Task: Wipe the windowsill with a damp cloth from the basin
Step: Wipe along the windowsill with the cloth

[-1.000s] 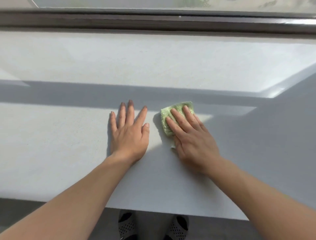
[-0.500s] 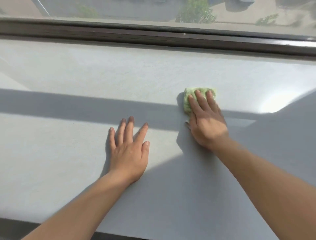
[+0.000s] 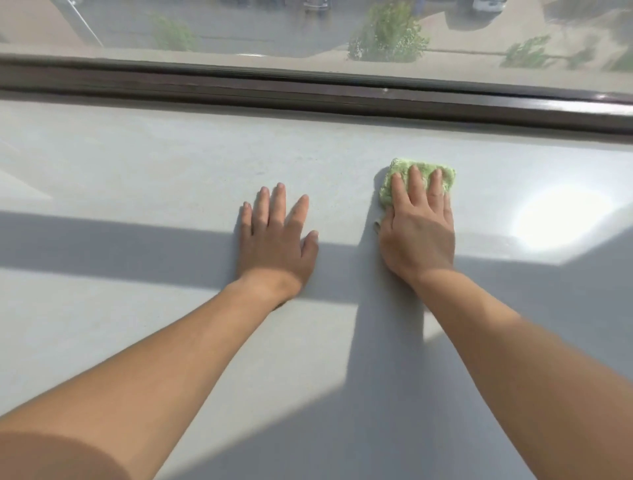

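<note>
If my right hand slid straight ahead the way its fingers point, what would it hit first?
Only bare windowsill lies ahead of the right hand and its green cloth; the first obstacle would likely be the dark window frame.

Dark brown window frame [image 3: 308,92] runs L-R along far edge of the windowsill [image 3: 137,164], full width, w/ bright glint at its R end. Above it, hazy glass [image 3: 113,48], looking down from high up: grey road [image 3: 260,37], big green shrub [image 3: 387,37] approx centre, smaller bush [image 3: 174,34] to L, thin tree [image 3: 534,53] to R, sandy ground [image 3: 459,37] btwn shrub & tree. Slanted pale pole [image 3: 84,25] top L. Parked cars [image 3: 486,4] at top edge, blurred.
</note>
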`<state>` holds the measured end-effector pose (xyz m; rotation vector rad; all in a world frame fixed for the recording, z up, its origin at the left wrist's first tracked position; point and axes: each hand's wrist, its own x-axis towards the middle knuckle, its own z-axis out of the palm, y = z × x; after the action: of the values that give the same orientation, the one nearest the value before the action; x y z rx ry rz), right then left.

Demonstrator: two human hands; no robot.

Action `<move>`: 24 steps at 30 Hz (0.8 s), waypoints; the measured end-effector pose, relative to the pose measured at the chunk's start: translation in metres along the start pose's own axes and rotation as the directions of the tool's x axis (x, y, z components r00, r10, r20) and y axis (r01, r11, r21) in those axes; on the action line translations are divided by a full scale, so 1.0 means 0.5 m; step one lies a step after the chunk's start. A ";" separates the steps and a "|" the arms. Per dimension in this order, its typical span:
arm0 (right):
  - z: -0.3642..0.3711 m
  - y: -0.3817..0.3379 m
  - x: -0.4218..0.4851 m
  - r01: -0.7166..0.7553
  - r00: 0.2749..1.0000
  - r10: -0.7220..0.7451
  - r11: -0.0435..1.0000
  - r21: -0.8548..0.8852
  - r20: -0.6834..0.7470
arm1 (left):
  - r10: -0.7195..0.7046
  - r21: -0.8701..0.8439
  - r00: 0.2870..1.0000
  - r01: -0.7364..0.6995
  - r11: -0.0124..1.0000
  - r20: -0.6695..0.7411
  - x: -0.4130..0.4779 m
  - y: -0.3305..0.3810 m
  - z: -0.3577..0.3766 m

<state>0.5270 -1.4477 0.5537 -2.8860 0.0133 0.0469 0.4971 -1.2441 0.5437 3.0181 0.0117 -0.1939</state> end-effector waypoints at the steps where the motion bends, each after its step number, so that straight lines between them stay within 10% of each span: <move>1: 0.007 -0.018 -0.010 0.070 0.997 -0.070 0.997 -0.011 0.008 | 0.005 0.013 1.000 -0.005 1.000 -0.012 -0.002 0.001 0.002; 5: 0.000 0.009 -0.011 0.451 0.888 -0.444 0.891 -0.041 0.117 | 0.002 -0.007 1.000 -0.002 1.000 -0.011 0.000 -0.001 -0.002; 11: -0.006 0.022 0.134 -0.064 0.998 0.065 0.998 -0.018 0.016 | 0.036 -0.175 0.999 -0.038 0.984 -0.015 0.062 0.005 -0.035; 18: -0.004 -0.008 0.124 0.378 0.921 -0.370 0.925 -0.048 0.123 | -0.013 -0.088 1.000 0.014 0.996 0.013 0.087 0.016 -0.013; 24: -0.014 0.037 0.205 -0.015 1.000 0.015 1.000 -0.018 -0.013 | -0.019 -0.056 1.000 0.019 0.998 0.003 0.089 0.025 -0.014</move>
<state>0.6296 -1.4679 0.5524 -2.9042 0.0373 0.0317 0.5423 -1.2555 0.5466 2.9628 0.0442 -0.1956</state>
